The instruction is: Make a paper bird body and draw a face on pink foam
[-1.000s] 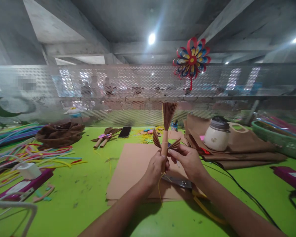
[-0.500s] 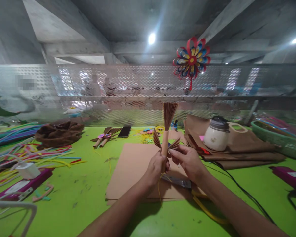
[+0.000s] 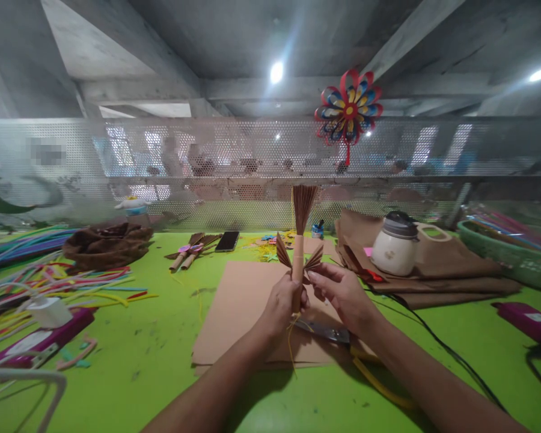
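My left hand [image 3: 283,304] is wrapped round the lower part of an upright brown paper figure [image 3: 299,258]. The figure has a tube body, a tall pleated fan on top and a small pleated fan on each side. Just right of it, my right hand [image 3: 338,291] has its thumb and fingertips close together by the base of the right-hand fan; what they pinch, if anything, is too small to tell. A thin yellow string hangs below the tube. Under the hands lie brown paper sheets [image 3: 234,313] and a metal-bladed tool [image 3: 327,331].
Two similar paper pieces [image 3: 189,252] and a black phone [image 3: 228,241] lie behind on the left. A white jar [image 3: 393,246] stands on brown paper at right. Colored strips [image 3: 103,282] cover the left side. A perforated screen [image 3: 234,174] rises behind the green table [image 3: 153,373].
The paper figure has shifted slightly left with my left hand and stands straighter. Its right-hand fan now points more upward, and my right fingertips have moved a little away from it.
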The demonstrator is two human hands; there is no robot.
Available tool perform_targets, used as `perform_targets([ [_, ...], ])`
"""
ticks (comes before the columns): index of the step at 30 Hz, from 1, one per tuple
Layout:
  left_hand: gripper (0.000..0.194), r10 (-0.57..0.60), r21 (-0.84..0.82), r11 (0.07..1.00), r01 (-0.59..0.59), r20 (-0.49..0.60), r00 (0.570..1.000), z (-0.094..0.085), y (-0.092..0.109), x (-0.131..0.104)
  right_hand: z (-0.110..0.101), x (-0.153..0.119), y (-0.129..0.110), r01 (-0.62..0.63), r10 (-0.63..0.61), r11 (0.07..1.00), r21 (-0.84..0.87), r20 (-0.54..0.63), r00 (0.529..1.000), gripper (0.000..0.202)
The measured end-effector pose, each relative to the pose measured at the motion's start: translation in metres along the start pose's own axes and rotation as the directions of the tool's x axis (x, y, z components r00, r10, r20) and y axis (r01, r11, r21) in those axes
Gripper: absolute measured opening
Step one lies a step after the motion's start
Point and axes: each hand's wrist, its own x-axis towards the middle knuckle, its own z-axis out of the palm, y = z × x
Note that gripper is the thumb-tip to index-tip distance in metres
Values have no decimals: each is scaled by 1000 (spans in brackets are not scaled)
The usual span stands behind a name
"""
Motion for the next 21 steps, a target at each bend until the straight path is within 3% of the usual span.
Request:
perform_targets([
  [15, 21, -66, -151, 986, 67, 10, 998, 3, -3, 4, 1, -3, 3, 50, -50, 987, -155, 8, 999, 24],
  [21, 18, -103, -216, 971, 98, -10, 995, 2, -6, 5, -1, -2, 6, 133, -151, 940, -315, -34, 988, 24],
])
